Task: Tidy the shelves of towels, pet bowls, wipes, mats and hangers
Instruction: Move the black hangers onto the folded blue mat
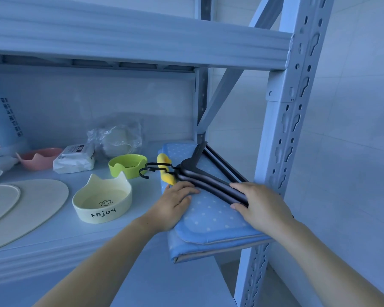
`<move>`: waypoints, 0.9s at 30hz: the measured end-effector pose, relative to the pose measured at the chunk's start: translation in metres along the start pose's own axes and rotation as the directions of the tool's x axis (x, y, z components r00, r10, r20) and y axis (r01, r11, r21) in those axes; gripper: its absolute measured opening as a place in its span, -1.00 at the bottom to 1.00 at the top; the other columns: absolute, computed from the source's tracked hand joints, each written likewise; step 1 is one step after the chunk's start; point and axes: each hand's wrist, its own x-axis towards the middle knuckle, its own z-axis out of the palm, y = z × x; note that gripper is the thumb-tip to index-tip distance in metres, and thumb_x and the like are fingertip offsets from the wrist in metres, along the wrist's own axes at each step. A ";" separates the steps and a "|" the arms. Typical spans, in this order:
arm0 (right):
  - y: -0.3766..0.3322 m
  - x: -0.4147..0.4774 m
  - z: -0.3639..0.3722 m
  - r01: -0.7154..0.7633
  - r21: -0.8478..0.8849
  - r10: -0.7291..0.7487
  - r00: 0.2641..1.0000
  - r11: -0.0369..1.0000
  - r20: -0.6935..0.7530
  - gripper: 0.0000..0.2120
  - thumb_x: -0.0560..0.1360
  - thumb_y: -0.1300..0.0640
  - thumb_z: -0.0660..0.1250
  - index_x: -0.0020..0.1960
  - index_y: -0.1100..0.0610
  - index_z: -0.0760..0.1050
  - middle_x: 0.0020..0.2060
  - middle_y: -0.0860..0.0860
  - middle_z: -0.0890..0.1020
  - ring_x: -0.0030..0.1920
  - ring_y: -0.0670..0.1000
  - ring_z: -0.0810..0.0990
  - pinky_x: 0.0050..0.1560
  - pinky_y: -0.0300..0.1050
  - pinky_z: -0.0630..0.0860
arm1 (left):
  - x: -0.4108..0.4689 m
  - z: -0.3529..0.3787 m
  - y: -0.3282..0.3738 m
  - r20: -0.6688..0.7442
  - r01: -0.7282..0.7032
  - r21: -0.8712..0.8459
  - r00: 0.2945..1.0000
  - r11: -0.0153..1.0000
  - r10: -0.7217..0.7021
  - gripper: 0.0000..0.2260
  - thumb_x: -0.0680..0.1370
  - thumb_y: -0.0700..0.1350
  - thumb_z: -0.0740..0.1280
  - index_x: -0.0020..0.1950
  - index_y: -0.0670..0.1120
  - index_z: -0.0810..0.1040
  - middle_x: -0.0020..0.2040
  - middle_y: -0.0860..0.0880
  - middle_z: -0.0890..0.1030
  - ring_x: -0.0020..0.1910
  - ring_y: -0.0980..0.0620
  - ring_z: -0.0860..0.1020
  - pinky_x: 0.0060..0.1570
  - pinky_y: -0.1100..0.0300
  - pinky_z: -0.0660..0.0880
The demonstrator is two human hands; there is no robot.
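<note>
A stack of dark hangers (205, 177) lies on a folded blue dotted mat (205, 214) at the right end of the shelf (53, 235). The mat's front corner overhangs the shelf edge. My right hand (261, 203) grips the near arm of the hangers. My left hand (175, 203) rests flat on the mat, fingertips touching the hangers. A yellow plush bit (164, 168) shows under the hanger hooks. A cream cat-ear bowl (102, 199) marked "Enjoy", a green bowl (128, 165) and a pink bowl (40, 157) stand to the left.
Two beige oval mats (31, 207) lie at the left front. A white wipes pack (74, 159) and a clear-wrapped item (116, 139) sit behind the bowls, a printed bag (2, 127) at far left. The rack's post (275, 140) stands right of the mat; another shelf is overhead.
</note>
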 end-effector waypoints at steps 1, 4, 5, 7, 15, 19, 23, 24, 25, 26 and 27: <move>0.000 -0.001 0.000 -0.004 0.009 0.004 1.000 1.000 0.001 -0.49 0.54 -0.04 0.27 0.45 -0.05 0.24 0.36 -0.12 0.42 0.30 -0.03 0.43 0.17 -0.14 0.42 | -0.001 0.001 0.000 0.000 -0.003 0.012 1.000 1.000 0.003 -0.59 0.56 0.06 -0.02 0.29 0.01 0.46 0.27 0.12 0.35 0.29 0.22 0.25 0.34 0.19 0.08; 0.001 -0.001 -0.001 -0.014 0.041 0.013 1.000 0.999 0.010 -0.50 0.53 -0.02 0.29 0.44 -0.06 0.27 0.33 -0.10 0.45 0.28 -0.01 0.45 0.17 -0.12 0.43 | -0.002 0.002 0.003 0.003 -0.001 0.048 1.000 0.999 0.001 -0.44 0.48 0.21 -0.10 0.31 0.03 0.45 0.30 0.11 0.34 0.29 0.16 0.25 0.28 0.27 0.08; 0.002 -0.001 -0.001 -0.016 0.046 0.016 1.000 0.999 0.009 -0.50 0.52 -0.02 0.30 0.43 -0.06 0.28 0.33 -0.10 0.46 0.28 -0.01 0.45 0.17 -0.12 0.43 | -0.002 0.002 0.004 0.004 0.004 0.064 1.000 0.998 -0.004 -0.43 0.47 0.21 -0.11 0.32 0.03 0.44 0.31 0.10 0.34 0.28 0.14 0.25 0.25 0.29 0.07; 0.004 0.001 -0.001 -0.027 0.050 0.027 1.000 0.998 0.009 -0.51 0.52 -0.02 0.30 0.42 -0.08 0.29 0.35 -0.11 0.44 0.31 -0.02 0.43 0.20 -0.12 0.42 | -0.003 0.002 0.007 0.013 0.018 0.086 1.000 0.996 -0.019 -0.47 0.50 0.17 -0.09 0.33 0.02 0.43 0.32 0.08 0.34 0.29 0.11 0.25 0.21 0.32 0.05; 0.009 0.000 0.001 -0.042 0.086 0.040 0.999 0.995 0.026 -0.52 0.52 -0.02 0.31 0.41 -0.11 0.30 0.36 -0.14 0.41 0.32 -0.03 0.41 0.21 -0.14 0.40 | -0.015 0.000 0.016 0.021 0.011 0.098 1.000 0.995 -0.013 -0.49 0.53 0.15 -0.12 0.36 0.07 0.41 0.38 0.12 0.32 0.38 0.19 0.19 0.26 0.29 -0.05; 0.010 -0.002 0.002 -0.041 0.095 0.039 0.999 0.995 0.018 -0.51 0.51 -0.03 0.31 0.41 -0.10 0.30 0.36 -0.13 0.42 0.31 -0.03 0.42 0.22 -0.12 0.42 | -0.024 0.004 0.017 -0.022 -0.028 0.043 0.999 0.999 0.029 -0.45 0.48 0.23 -0.13 0.31 0.14 0.46 0.36 0.16 0.35 0.37 0.28 0.17 0.41 0.12 -0.08; 0.010 -0.004 0.004 -0.017 0.040 0.017 1.000 0.999 0.001 -0.51 0.53 -0.05 0.27 0.43 -0.10 0.27 0.36 -0.15 0.41 0.29 -0.03 0.44 0.17 -0.11 0.45 | -0.024 0.004 0.017 -0.033 -0.034 0.067 0.999 0.997 0.036 -0.46 0.47 0.22 -0.11 0.31 0.15 0.46 0.35 0.15 0.36 0.36 0.26 0.18 0.41 0.08 -0.06; 0.010 -0.005 0.004 -0.011 0.017 0.011 1.000 1.000 -0.003 -0.51 0.53 -0.06 0.25 0.44 -0.10 0.25 0.37 -0.16 0.39 0.29 -0.04 0.44 0.16 -0.12 0.45 | -0.025 0.005 0.016 -0.040 -0.035 0.063 0.998 0.997 0.037 -0.47 0.47 0.22 -0.11 0.31 0.16 0.45 0.35 0.15 0.36 0.36 0.26 0.18 0.42 0.07 -0.07; 0.010 -0.006 0.004 -0.005 -0.001 0.005 1.000 1.000 -0.006 -0.51 0.54 -0.07 0.24 0.44 -0.11 0.24 0.37 -0.17 0.38 0.29 -0.05 0.44 0.15 -0.13 0.45 | -0.026 0.006 0.016 -0.046 -0.034 0.057 0.998 0.998 0.036 -0.47 0.47 0.21 -0.11 0.31 0.16 0.45 0.36 0.16 0.36 0.36 0.27 0.18 0.43 0.06 -0.09; 0.010 -0.007 0.004 -0.003 -0.011 0.003 1.000 1.000 -0.009 -0.51 0.54 -0.08 0.23 0.44 -0.11 0.24 0.37 -0.18 0.38 0.29 -0.05 0.44 0.13 -0.14 0.44 | -0.027 0.007 0.016 -0.051 -0.030 0.052 0.998 0.998 0.033 -0.47 0.47 0.20 -0.10 0.31 0.16 0.45 0.36 0.16 0.36 0.37 0.27 0.17 0.43 0.05 -0.11; 0.009 -0.008 0.003 -0.002 -0.012 0.002 1.000 1.000 -0.011 -0.52 0.54 -0.08 0.23 0.44 -0.12 0.24 0.37 -0.19 0.38 0.28 -0.06 0.45 0.12 -0.15 0.44 | -0.027 0.008 0.016 -0.054 -0.026 0.047 0.998 0.999 0.029 -0.47 0.47 0.20 -0.10 0.31 0.16 0.45 0.36 0.16 0.36 0.37 0.27 0.18 0.44 0.05 -0.12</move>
